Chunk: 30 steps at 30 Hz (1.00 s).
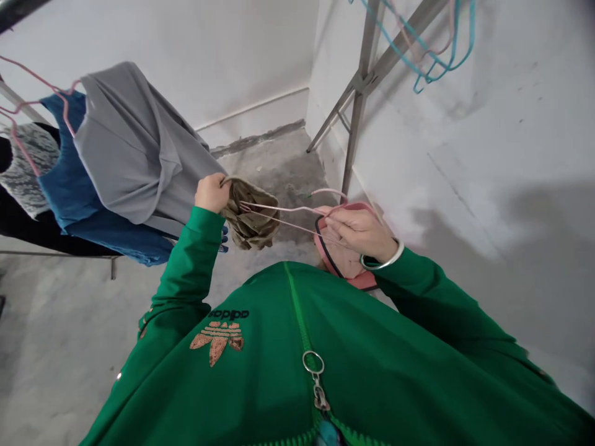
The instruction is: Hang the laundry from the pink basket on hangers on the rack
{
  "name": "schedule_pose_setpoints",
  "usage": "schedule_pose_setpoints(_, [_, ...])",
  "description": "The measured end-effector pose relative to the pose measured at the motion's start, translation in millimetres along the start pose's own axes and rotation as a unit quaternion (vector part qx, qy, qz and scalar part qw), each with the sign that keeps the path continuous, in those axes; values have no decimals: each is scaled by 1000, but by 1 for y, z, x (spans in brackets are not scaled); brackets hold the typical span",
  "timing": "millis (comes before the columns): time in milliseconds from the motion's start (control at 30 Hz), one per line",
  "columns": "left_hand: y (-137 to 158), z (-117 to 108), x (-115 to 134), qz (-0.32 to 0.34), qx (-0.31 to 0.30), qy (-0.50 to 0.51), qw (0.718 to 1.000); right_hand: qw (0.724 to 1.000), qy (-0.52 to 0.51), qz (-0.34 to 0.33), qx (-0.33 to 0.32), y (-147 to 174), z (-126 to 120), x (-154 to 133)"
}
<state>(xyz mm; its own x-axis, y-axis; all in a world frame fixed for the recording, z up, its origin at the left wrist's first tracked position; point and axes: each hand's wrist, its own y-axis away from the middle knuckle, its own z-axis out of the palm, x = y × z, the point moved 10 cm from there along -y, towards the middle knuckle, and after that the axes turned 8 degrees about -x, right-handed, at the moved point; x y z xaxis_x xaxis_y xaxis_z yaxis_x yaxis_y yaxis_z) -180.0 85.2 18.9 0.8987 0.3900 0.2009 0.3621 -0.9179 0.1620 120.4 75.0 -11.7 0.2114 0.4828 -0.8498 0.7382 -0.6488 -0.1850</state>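
My left hand (213, 193) is closed on the rim of a bunched olive-brown garment (253, 229), whose opening faces to the right. A pink wire clothes hanger (283, 209) reaches into that opening with its far end hidden inside the cloth. At its other end my right hand (357, 230) pinches the hanger near its hook, which curves out above the fingers. Below and behind the right hand is a pink item with dark trim (332, 254), partly covered; its kind I cannot make out.
On the left, a grey top (139, 142), a blue garment (93, 186) and a patterned knit (35, 155) hang on pink hangers. At upper right, blue hangers (437, 68) hang by a metal rack leg (356, 118). White walls meet behind the concrete floor (288, 161).
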Motion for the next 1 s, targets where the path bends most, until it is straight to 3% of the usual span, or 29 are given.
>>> schedule_pose_setpoints(200, [14, 34, 21, 7, -27, 6, 1000, 1000, -13, -7, 13, -28, 25, -1])
schedule_pose_setpoints(367, [40, 72, 67, 71, -60, 66, 993, 999, -12, 5, 45, -45, 74, 31])
schedule_pose_setpoints(467, [51, 85, 84, 94, -85, 31, 991, 997, -27, 8, 79, -45, 86, 53])
schedule_pose_setpoints(600, [55, 85, 81, 103, -90, -85, 987, 994, -67, 9, 87, -39, 73, 67])
schedule_pose_setpoints(767, [57, 62, 95, 204, 7, -137, 969, 994, -89, -35, 55, -44, 48, 52])
schedule_pose_setpoints(867, [53, 69, 102, 223, -40, -132, 965, 995, -59, -70, 34, -55, 36, 37])
schedule_pose_setpoints(933, [48, 71, 99, 196, -69, -128, 970, 994, -8, -72, 78, -59, 19, 31])
schedule_pose_setpoints(1000, [42, 63, 92, 166, -57, -116, 978, 982, 52, -56, 171, -51, -3, 29])
